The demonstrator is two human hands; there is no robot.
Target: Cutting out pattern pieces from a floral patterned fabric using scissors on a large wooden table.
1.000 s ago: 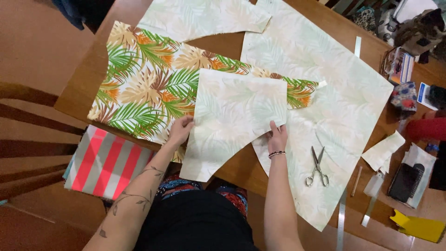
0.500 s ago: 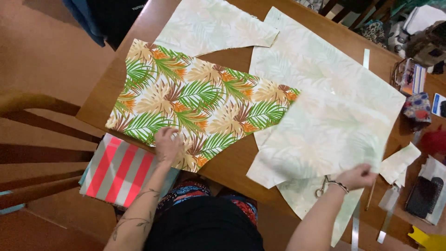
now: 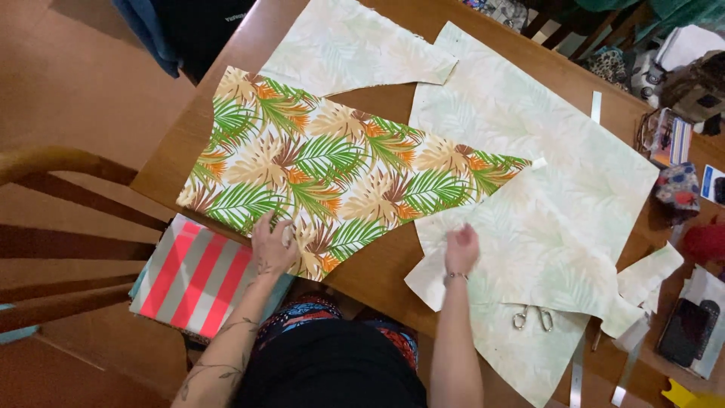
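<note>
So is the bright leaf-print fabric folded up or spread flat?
Spread flat. The leaf-print fabric lies open in one layer on the table, its print up, with the left hand pressing its near edge.

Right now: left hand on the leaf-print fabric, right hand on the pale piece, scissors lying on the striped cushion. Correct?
Not quite. The scissors lie on the pale fabric near the table's front edge, not on the striped cushion, as the head view shows. The rest holds: left hand on the leaf-print fabric, right hand on the pale piece.
</note>
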